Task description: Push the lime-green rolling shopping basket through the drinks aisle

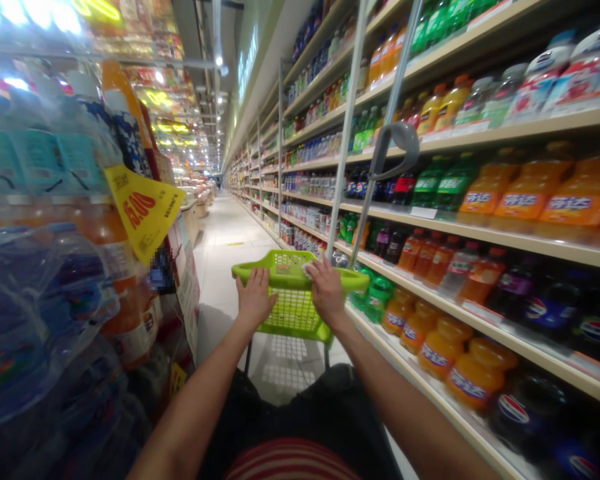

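Observation:
A lime-green shopping cart (293, 313) with a perforated basket stands right in front of me. Across its near side runs a thick green handle (347, 280). My left hand (256, 298) rests over the handle's left part, fingers bent forward around it. On the right part, my right hand (326, 291) grips the same handle, its fingers curled over the top. Something small and white (308, 268) shows by the right fingertips; I cannot make out what it is. The hands are apart, with bare handle between them.
Tall shelves (510, 233) of bottled drinks line the right side, with a grey hook-like loop (395, 152) on a metal upright. Stacked bottle packs (45, 293) and a yellow price sign (143, 210) crowd the left. A pale tiled aisle (225, 223) runs ahead between them.

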Available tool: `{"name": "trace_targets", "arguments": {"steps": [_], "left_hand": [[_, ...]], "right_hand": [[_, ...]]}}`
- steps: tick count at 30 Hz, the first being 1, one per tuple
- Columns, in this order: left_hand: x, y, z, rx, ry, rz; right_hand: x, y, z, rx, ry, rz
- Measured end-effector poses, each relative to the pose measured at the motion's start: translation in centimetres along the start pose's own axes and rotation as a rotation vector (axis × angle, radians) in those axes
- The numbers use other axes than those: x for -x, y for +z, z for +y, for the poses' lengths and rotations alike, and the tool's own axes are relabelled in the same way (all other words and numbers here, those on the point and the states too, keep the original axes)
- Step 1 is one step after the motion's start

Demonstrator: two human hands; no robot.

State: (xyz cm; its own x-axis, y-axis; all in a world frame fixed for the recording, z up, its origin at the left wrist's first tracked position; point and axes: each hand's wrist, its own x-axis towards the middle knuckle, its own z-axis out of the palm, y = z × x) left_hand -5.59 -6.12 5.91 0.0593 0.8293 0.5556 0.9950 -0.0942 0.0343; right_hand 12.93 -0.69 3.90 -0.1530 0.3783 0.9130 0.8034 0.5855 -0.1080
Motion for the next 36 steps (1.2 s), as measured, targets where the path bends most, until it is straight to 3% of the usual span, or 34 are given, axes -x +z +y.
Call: {"name": "trace_targets", "arguments": {"steps": [5, 15, 27, 30, 34, 36], "left_hand": [[-0.2, -0.1, -0.5, 0.006, -0.011, -0.019], [0.0, -0.1, -0.1, -0.041, -0.038, -0.05], [0.1, -0.3, -1.7, -0.065, -0.058, -0.086], [0.2, -0.3, -2.1, -0.078, -0.05, -0.083], [0.3, -0.2, -2.5, -0.069, -0.052, -0.094], [0.2, -0.2, -2.5, -0.06, -0.056, -0.106]], "right_hand": [[0.2, -0.5, 2.6, 0.049, 0.121, 0.025], [-0.6, 1.1, 2.0, 0.033, 0.182, 0.008], [-2.2, 3.2, -4.8, -0.053, -0.14, -0.155], [-2.0, 2.8, -3.3, 0.003, -0.085, -0.146], [-2.0, 2.0, -0.4, 0.055, 0.095, -0.087], [-2.0, 2.1, -0.4, 0.033, 0.109, -0.089]]}}
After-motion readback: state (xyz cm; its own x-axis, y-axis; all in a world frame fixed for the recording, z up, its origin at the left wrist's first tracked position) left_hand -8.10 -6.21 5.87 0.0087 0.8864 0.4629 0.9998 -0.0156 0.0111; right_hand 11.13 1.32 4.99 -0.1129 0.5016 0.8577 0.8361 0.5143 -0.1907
